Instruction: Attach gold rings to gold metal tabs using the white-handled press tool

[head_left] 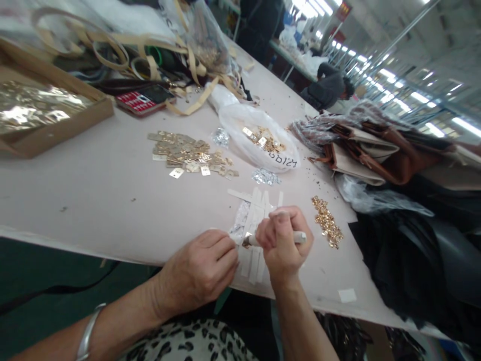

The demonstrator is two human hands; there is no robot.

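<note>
My right hand (283, 240) is wrapped round a white pen-like tool (299, 237), its tip pointing left toward a small gold-coloured piece (246, 240). Close beside that piece, my left hand (206, 265) has its fingers pressed together; what they pinch is too small to make out. White paper strips (256, 213) lie under and behind the tool near the table's front edge. Behind them are a small pile of silver pieces (266, 176) and an open white bag (233, 125) holding gold pieces. Flat gold plates (186, 150) are heaped to the left.
A cardboard box (90, 118) of gold plates and a red-and-black phone-like item (145, 99) stand at the left. Gold rings (326, 220), black material (406, 260) and brown bags (406, 155) are at the right. People are in the background.
</note>
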